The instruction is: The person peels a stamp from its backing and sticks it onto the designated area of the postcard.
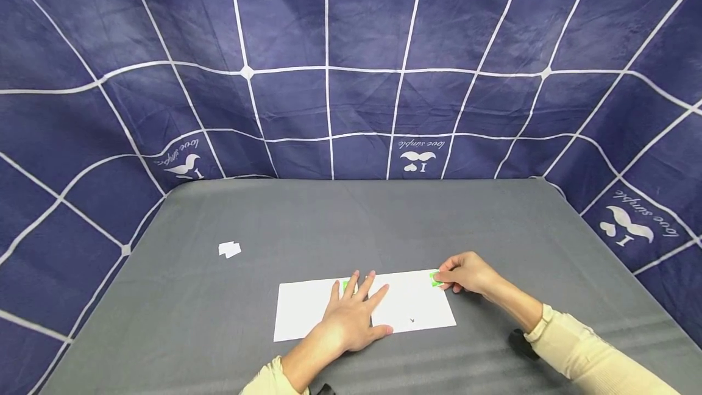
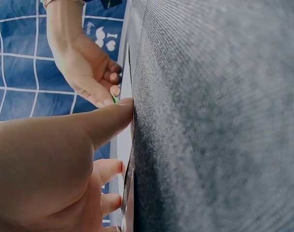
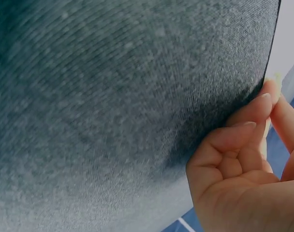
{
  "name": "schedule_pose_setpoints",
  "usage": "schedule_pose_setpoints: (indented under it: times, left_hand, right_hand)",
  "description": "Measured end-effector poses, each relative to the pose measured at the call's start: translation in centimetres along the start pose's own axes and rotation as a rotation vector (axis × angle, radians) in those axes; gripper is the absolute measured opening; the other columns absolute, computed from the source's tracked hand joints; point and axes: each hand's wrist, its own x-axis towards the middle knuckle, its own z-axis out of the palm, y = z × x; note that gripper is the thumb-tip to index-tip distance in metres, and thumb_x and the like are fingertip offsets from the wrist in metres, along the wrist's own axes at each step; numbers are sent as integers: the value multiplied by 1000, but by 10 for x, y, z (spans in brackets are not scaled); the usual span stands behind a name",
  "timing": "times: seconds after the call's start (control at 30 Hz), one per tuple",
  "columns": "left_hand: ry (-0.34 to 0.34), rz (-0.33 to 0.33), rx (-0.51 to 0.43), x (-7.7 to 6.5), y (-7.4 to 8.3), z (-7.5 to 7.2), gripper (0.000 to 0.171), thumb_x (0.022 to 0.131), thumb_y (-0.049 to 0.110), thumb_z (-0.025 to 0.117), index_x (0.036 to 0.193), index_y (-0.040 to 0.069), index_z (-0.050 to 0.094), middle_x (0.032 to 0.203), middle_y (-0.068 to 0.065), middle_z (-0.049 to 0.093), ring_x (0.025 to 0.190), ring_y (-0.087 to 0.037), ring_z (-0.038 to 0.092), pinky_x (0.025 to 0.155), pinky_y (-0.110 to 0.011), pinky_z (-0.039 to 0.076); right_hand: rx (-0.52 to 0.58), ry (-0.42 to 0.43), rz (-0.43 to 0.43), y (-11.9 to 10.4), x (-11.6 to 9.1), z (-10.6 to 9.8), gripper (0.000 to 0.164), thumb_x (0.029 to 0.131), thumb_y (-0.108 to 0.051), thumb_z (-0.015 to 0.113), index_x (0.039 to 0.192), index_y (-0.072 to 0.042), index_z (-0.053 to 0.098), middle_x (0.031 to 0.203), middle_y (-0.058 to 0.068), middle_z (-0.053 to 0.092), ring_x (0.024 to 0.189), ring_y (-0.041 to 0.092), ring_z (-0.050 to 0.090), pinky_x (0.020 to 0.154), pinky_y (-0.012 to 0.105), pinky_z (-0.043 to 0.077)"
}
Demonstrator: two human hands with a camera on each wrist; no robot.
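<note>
Two white paper sheets [image 1: 414, 300] lie side by side on the grey table. My left hand [image 1: 353, 316] rests with spread fingers across their meeting edges; its thumb reaches the near edge of the right sheet. A small green piece [image 1: 346, 286] shows at the top of the left sheet, partly behind these fingers. At the far right corner of the right sheet, my right hand [image 1: 466, 274] pinches a small green-and-white piece [image 1: 436, 279] between thumb and fingers. In the right wrist view the fingertips [image 3: 269, 89] meet at the sheet's edge, and the piece is mostly hidden.
Small white paper pieces [image 1: 229, 249] lie overlapping on the grey tabletop [image 1: 192, 316] at the left. A small dark mark [image 1: 412, 320] is on the right sheet. A blue cloth with white grid lines [image 1: 362, 102] hangs behind and beside the table.
</note>
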Motion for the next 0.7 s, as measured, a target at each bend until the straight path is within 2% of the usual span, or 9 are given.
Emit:
schedule_pose_setpoints:
  times: [0.4,0.7]
  left_hand:
    - [-1,10,39,1,0,-5,71,88,59,54,148,28,35,156,-5,22,142,-31,16,107,-58,16]
    - [3,13,29,2,-2,-4,71,88,59,55,148,28,35,156,-5,22,142,-31,17,107,-58,17]
  right_hand:
    - [9,4,49,-6,6,1,12,85,-12,72,85,-1,67,67,3,67,58,14,53,53,24,39]
    - [-43,-15,80,-12,9,0,13,84,-14,73,85,-3,67,68,3,68,55,13,52,51,24,35]
